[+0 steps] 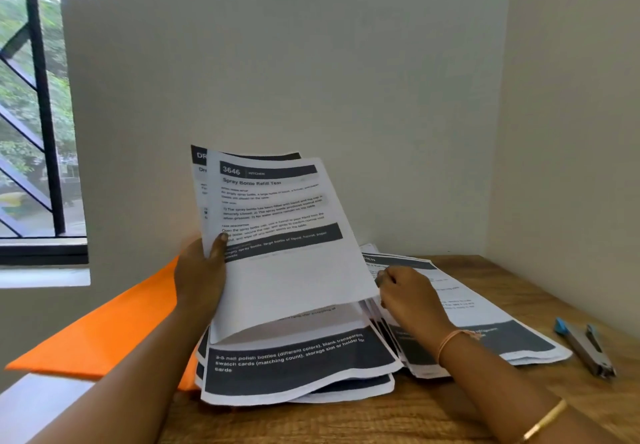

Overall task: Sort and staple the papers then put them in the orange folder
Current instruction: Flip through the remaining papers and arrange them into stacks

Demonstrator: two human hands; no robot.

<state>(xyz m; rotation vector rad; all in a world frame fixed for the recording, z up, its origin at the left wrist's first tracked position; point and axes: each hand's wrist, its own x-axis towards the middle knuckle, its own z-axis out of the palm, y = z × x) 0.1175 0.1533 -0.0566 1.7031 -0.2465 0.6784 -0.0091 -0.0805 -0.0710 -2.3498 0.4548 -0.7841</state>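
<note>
The right forearm, with a thin gold bangle on it, comes in at the lower edge nearest the camera and leads to the right hand. Its fingers are curled against the right edge of the lifted sheets, white printed pages headed by a dark bar, where the pages fan apart. Whether they pinch a page or only touch the edge I cannot tell.

The left hand grips the same sheets at their left edge. Its thumb is pressed on the front page and its other fingers are hidden behind. It holds the sheets tilted up off the thick stack of white printed papers below.

That stack lies on the brown wooden bench, with its left part over the flat orange paper folder, which stretches away to the left. Just right of the stack, under the right wrist, a second pile of printed papers lies loosely spread. Further right, apart from the papers, a grey metal stapler with blue ends lies on the bench with no hand on it.

I judge the work to be in its sorting stage. Two heaps suggest that some sheets are already set apart, while much of the stack remains to be gone through. No stapled set shows, and nothing can be seen inside the folder. Finishing the sort, stapling and filing all seem to be left.
</note>
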